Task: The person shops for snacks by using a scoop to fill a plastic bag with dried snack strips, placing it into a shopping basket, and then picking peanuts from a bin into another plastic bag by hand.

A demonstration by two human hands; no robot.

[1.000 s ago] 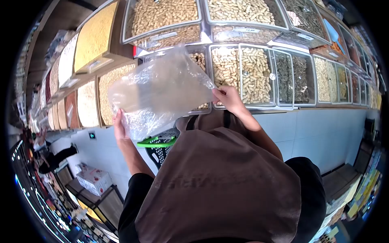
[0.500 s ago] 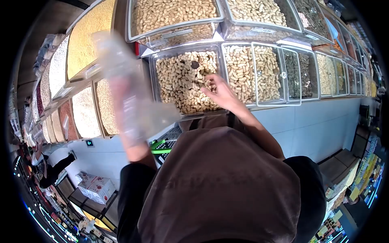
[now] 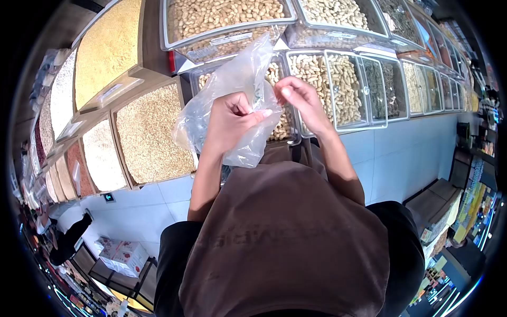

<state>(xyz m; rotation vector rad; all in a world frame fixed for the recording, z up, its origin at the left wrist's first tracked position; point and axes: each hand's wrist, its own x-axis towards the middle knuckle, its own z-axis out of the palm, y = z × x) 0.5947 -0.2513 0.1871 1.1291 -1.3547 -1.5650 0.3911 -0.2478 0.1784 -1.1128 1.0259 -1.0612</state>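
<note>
At nine-thirty, pale grain is left untouched. Toward eleven, the clear bag, swung out to the left half a second ago, is now brought back over the peanuts, most of which are hidden by it. Its film is gripped between the thumb and bent fingers of the left hand. Toward one-thirty, the right hand is lifted from the peanuts to the bag's edge, fingers curled; whether film is pinched there cannot be told. Attention seems to be shifted from peanuts to bag. At two o'clock, more peanuts are partly covered by a clear lid.
</note>
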